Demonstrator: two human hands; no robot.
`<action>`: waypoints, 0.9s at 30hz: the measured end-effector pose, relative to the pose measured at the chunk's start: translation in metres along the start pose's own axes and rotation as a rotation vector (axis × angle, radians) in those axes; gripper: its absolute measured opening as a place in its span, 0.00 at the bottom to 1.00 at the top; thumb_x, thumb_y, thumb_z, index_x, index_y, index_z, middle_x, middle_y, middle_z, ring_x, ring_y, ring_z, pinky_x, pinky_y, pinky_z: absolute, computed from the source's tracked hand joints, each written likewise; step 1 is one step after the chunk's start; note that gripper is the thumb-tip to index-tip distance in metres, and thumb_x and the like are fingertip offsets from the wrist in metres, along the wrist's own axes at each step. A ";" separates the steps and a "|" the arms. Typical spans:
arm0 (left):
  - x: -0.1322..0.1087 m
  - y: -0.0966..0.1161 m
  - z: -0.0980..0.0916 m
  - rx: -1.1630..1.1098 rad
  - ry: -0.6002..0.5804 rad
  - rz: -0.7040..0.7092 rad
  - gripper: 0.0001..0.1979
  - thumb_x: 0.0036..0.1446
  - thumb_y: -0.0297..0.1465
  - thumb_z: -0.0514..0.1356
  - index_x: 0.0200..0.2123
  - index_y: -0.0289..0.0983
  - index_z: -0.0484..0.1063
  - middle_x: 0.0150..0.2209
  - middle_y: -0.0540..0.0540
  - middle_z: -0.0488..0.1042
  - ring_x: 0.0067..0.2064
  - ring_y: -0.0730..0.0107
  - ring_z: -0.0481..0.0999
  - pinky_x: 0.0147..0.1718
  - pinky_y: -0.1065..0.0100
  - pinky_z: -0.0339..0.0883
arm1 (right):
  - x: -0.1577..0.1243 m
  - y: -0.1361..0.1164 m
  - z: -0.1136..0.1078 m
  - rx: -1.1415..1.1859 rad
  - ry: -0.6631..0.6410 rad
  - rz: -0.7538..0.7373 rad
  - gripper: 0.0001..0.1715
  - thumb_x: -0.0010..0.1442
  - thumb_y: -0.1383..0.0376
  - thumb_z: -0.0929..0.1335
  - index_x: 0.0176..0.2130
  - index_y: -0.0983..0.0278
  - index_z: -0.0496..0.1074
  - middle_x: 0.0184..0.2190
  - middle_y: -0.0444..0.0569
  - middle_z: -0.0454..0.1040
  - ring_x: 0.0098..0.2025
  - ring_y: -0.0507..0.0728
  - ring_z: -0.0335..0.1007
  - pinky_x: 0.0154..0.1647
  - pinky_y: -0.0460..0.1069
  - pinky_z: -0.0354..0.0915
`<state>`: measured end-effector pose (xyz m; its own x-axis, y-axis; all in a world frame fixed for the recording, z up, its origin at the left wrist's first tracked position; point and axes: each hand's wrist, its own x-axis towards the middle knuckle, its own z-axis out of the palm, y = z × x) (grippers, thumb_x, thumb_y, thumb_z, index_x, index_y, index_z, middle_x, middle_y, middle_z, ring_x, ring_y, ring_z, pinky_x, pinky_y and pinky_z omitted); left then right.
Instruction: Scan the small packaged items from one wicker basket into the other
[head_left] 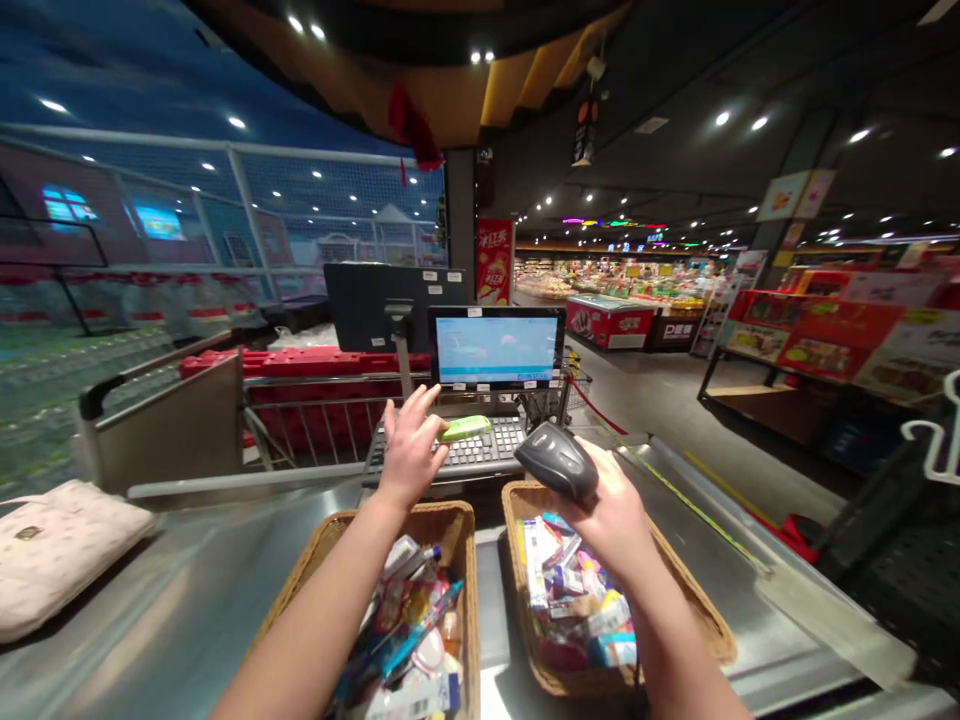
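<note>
My left hand [411, 450] is raised with its fingers spread just above the left end of a black keyboard [480, 452]. A green oblong object [466, 428] lies on the keys next to my fingertips. My right hand [611, 495] grips a black handheld barcode scanner [556, 460] above a wicker basket [532, 510] of small packaged goods. A second wicker basket [450, 524], also full of packaged items, sits below my left forearm.
A steel checkout counter [180, 600] holds a pale quilted pouch [64, 555] at the left. A lit monitor [496, 347] stands behind the keyboard, with a stack of red carts [322, 400] to its left. Store aisles, a freezer chest [609, 322] and red-boxed displays [817, 335] lie beyond.
</note>
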<state>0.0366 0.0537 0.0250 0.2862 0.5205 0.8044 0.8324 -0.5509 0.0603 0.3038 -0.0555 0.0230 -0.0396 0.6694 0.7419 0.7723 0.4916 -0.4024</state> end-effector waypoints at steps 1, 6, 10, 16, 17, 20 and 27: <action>0.000 -0.005 -0.003 0.011 0.010 -0.009 0.04 0.51 0.27 0.59 0.33 0.40 0.70 0.64 0.40 0.62 0.67 0.52 0.55 0.65 0.39 0.37 | 0.003 -0.005 0.004 0.009 0.000 -0.003 0.19 0.54 0.62 0.67 0.46 0.62 0.73 0.49 0.56 0.75 0.57 0.67 0.66 0.58 0.64 0.62; -0.005 -0.021 -0.016 0.043 0.018 -0.050 0.05 0.50 0.26 0.59 0.32 0.40 0.69 0.65 0.42 0.60 0.68 0.52 0.55 0.65 0.40 0.36 | 0.009 -0.023 0.025 0.040 -0.025 -0.031 0.17 0.54 0.63 0.67 0.44 0.62 0.74 0.49 0.56 0.75 0.57 0.68 0.66 0.58 0.64 0.61; -0.010 -0.027 -0.023 0.044 -0.004 -0.061 0.05 0.50 0.26 0.58 0.33 0.40 0.69 0.66 0.42 0.59 0.68 0.53 0.53 0.65 0.40 0.35 | 0.007 -0.034 0.034 0.046 -0.086 -0.043 0.17 0.53 0.65 0.67 0.44 0.61 0.75 0.48 0.54 0.76 0.57 0.68 0.66 0.59 0.64 0.60; -0.018 -0.032 -0.025 0.044 -0.016 -0.057 0.05 0.51 0.25 0.57 0.33 0.40 0.69 0.66 0.42 0.60 0.68 0.55 0.53 0.66 0.41 0.34 | 0.000 -0.043 0.040 0.066 -0.139 -0.023 0.19 0.52 0.66 0.67 0.45 0.61 0.75 0.48 0.54 0.76 0.58 0.69 0.65 0.59 0.64 0.61; -0.019 -0.032 -0.025 0.045 -0.017 -0.058 0.05 0.51 0.25 0.58 0.33 0.40 0.69 0.66 0.42 0.60 0.68 0.55 0.54 0.66 0.41 0.34 | -0.001 -0.043 0.041 0.068 -0.142 -0.026 0.19 0.52 0.66 0.67 0.46 0.61 0.75 0.48 0.54 0.76 0.58 0.69 0.65 0.59 0.64 0.61; -0.021 -0.034 -0.025 0.043 -0.019 -0.057 0.06 0.51 0.25 0.58 0.33 0.40 0.69 0.66 0.42 0.59 0.68 0.55 0.54 0.66 0.41 0.34 | -0.002 -0.045 0.041 0.053 -0.154 -0.033 0.20 0.52 0.67 0.67 0.46 0.61 0.75 0.48 0.54 0.76 0.59 0.69 0.65 0.60 0.64 0.59; -0.024 -0.033 -0.028 0.036 -0.015 -0.067 0.06 0.51 0.25 0.57 0.33 0.40 0.68 0.66 0.43 0.60 0.68 0.56 0.54 0.66 0.41 0.34 | -0.006 -0.051 0.039 0.030 -0.195 -0.010 0.18 0.52 0.65 0.67 0.45 0.61 0.76 0.50 0.55 0.75 0.59 0.69 0.64 0.62 0.67 0.54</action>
<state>-0.0112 0.0416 0.0204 0.2358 0.5653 0.7905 0.8666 -0.4905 0.0923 0.2403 -0.0629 0.0178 -0.1715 0.7583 0.6290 0.7519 0.5133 -0.4138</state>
